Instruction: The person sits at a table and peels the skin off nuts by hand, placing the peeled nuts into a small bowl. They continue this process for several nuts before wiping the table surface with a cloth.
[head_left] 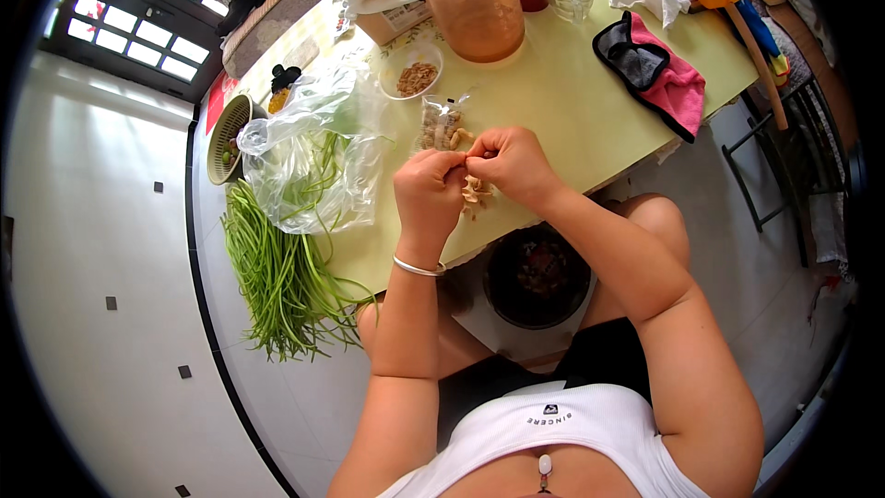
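Observation:
My left hand (429,189) and my right hand (510,163) meet fingertip to fingertip above the table's near edge. Both are closed in a pinch; whatever is between the fingers is too small and hidden to make out. Just beyond them stands a clear plastic bag (441,120) of unshelled peanuts, with a few loose peanuts (461,136) beside it. Broken peanut shells (476,192) lie partly hidden below my fingers. A white bowl (437,63) behind the bag holds shelled brown kernels (417,79).
Long green stems (267,267) hang over the table's left edge beside a crumpled plastic bag (323,189) and a basket (218,149). A big orange-tinted jar (472,9) stands at the back, a pink-grey cloth (666,83) at right. A dark bin (537,290) sits between my legs.

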Demonstrator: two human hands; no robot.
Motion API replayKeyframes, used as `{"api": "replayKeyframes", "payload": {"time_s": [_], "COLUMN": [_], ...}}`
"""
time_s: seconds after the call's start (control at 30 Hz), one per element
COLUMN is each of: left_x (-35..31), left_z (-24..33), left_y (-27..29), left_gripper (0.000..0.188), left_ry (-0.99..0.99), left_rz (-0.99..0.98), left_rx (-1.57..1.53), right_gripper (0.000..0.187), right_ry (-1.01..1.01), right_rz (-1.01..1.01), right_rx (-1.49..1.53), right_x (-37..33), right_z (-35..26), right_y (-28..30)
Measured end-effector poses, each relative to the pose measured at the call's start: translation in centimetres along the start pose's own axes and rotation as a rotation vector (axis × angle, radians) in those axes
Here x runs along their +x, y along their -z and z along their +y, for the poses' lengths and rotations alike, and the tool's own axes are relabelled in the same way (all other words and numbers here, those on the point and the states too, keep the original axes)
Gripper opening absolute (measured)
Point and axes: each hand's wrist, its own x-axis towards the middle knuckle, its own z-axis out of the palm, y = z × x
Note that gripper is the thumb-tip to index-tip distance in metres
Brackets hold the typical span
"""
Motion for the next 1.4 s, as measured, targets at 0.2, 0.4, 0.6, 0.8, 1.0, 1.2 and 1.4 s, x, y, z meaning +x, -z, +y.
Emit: {"api": "replayKeyframes", "payload": {"time_s": [0.2, 0.4, 0.6, 0.8, 1.0, 1.2, 1.4], "left_x": [-0.4, 0.4, 0.5, 0.4, 0.4, 0.1, 0.2], "left_z": [-0.5, -0.5, -1.7, -2.9, -1.5, 0.0, 0.8], "left_y": [0.7, 1.6, 1.8, 1.3, 0.7, 0.2, 1.3], "left_gripper": [0.011, 0.015, 0.018, 0.011, 0.015, 0.013, 0.013], "left_ry": [0.251, 0.523, 0.641, 0.700, 0.522, 0.284, 0.238], "left_rz": [0.046, 0.033, -0.006, -0.023, 0.055, 0.134, -0.147], "left_rx": [-0.364, -0.826, -1.107, -1.188, -0.924, -0.450, -0.125], "right_gripper": [0.012, 0.012, 0.012, 0.016, 0.017, 0.016, 0.013], "right_ry": [-0.050, -0.181, -0.233, -0.181, -0.238, -0.408, -0.009], "right_rz": [-0.027, -0.142, -0.141, -0.175, -0.173, -0.162, 0.164], "right_rx": [0.157, 0.431, 0.597, 0.471, 0.496, 0.686, 0.122], "right_x": [0.4, 0.9, 1.3, 1.2, 1.0, 1.3, 2.6], "right_z": [0.2, -0.8, -0.4, -0.1, 0.1, -0.3, -0.6], "right_y": [-0.7, 0.5, 0.2, 0.2, -0.2, 0.5, 2.6]}}
